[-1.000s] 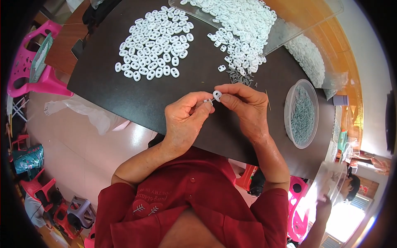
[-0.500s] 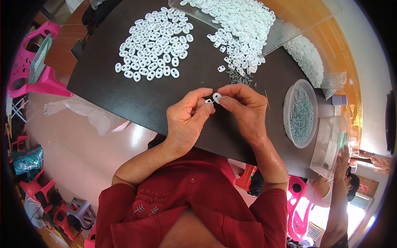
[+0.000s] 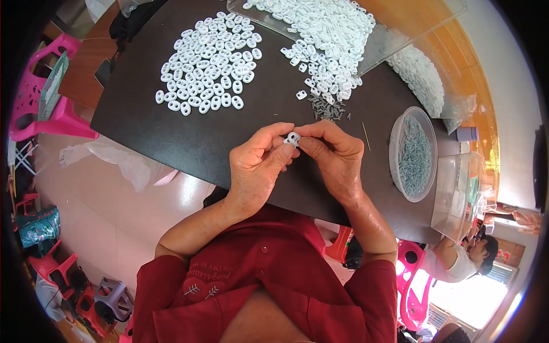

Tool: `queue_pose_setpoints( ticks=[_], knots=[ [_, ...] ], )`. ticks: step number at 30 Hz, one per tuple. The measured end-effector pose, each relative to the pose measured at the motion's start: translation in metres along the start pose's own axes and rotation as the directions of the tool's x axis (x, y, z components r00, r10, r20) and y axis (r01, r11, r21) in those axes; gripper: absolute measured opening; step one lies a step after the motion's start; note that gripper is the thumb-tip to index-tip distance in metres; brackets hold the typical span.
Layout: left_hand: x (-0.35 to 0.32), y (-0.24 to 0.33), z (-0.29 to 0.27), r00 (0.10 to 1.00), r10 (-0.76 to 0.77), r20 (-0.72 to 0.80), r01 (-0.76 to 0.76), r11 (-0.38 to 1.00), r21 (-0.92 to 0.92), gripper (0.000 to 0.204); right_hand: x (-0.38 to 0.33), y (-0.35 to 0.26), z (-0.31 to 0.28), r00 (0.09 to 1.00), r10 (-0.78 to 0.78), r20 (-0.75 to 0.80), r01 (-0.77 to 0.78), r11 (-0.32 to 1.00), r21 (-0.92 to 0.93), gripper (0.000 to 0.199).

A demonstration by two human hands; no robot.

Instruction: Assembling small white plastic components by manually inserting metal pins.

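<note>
Between my two hands, above the table's near edge, are small white plastic two-hole pieces (image 3: 293, 138), pressed together by the fingertips. My left hand (image 3: 257, 163) pinches the lower left side of them with thumb and fingers. From the right, my right hand (image 3: 336, 157) pinches the upper side. The fingertips partly cover the pieces, so how far they fit into each other cannot be made out. Beyond my hands lies a small heap of short grey pins (image 3: 327, 108), below a spill of loose white pieces (image 3: 329, 77).
Rounded white two-hole pieces (image 3: 209, 66) are spread at the far left of the dark table (image 3: 137, 126). A clear tray (image 3: 377, 63) of white parts stands at the back. To the right are a thin stick (image 3: 366, 136), a bowl of grey-blue screws (image 3: 416, 157), a clear box (image 3: 452, 197) and another person (image 3: 460, 260).
The white pieces, apart before, are now together between my fingertips. My right hand has moved slightly left. On the right, the other person's raised arm has gone from its place.
</note>
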State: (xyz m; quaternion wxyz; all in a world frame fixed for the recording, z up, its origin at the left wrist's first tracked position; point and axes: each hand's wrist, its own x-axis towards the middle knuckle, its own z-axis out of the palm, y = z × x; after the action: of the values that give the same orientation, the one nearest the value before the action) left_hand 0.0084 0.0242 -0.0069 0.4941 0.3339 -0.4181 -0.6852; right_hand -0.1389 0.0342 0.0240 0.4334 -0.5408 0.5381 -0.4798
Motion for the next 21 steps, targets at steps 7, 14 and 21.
queue_pose_setpoints(
  ticks=[7, 14, 21],
  knots=[
    [-0.002, -0.003, 0.000, 0.998, 0.063, 0.000, -0.063, 0.997, -0.046, 0.029, -0.005, -0.002, 0.004, 0.998, -0.060, -0.016, 0.060, 0.998, -0.027, 0.014],
    [-0.005, -0.004, 0.005, 0.997, 0.066, -0.049, -0.068, 0.996, -0.051, 0.027, -0.009, 0.005, 0.001, 0.998, -0.068, 0.008, 0.069, 0.996, -0.065, 0.020],
    [0.000, 0.006, 0.007, 0.999, -0.051, -0.016, 0.048, 0.984, -0.171, 0.025, -0.015, -0.002, 0.000, 0.980, -0.199, -0.009, 0.191, 0.950, -0.248, 0.030]
  ],
)
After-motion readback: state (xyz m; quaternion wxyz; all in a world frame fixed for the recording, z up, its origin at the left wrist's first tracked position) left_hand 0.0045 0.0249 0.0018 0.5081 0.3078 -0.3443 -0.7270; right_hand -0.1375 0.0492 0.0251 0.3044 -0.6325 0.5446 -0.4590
